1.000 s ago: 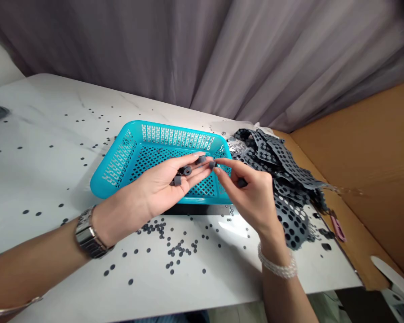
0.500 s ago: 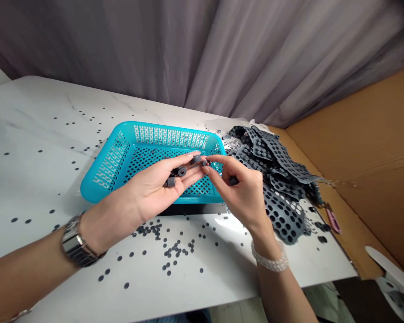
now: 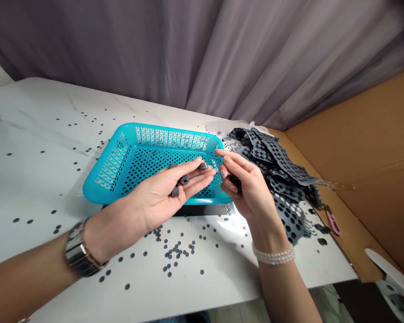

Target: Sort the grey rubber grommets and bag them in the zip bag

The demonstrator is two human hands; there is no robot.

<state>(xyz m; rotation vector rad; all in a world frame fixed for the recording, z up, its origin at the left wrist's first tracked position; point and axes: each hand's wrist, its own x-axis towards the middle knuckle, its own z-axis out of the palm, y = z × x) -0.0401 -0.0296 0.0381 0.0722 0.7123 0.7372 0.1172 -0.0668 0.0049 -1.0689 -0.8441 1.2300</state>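
My left hand (image 3: 155,197) lies palm up over the near edge of a blue plastic basket (image 3: 134,154), fingers stretched, with several small grey rubber rings (image 3: 184,180) resting on the fingers. My right hand (image 3: 245,186) is just right of it, fingers curled and close to the left fingertips, with a dark piece partly hidden in its palm. A pile of grey perforated rubber sheets (image 3: 283,179) lies right behind the right hand.
Small grey punched discs (image 3: 177,249) are scattered over the white table (image 3: 37,134). A brown cardboard box wall (image 3: 366,148) stands at the right. A grey curtain hangs behind. A pink tool (image 3: 331,222) lies near the sheets.
The right hand has drawn back slightly from the left fingertips and turned palm inward. The left hand still carries the rings. The view shifted a little.
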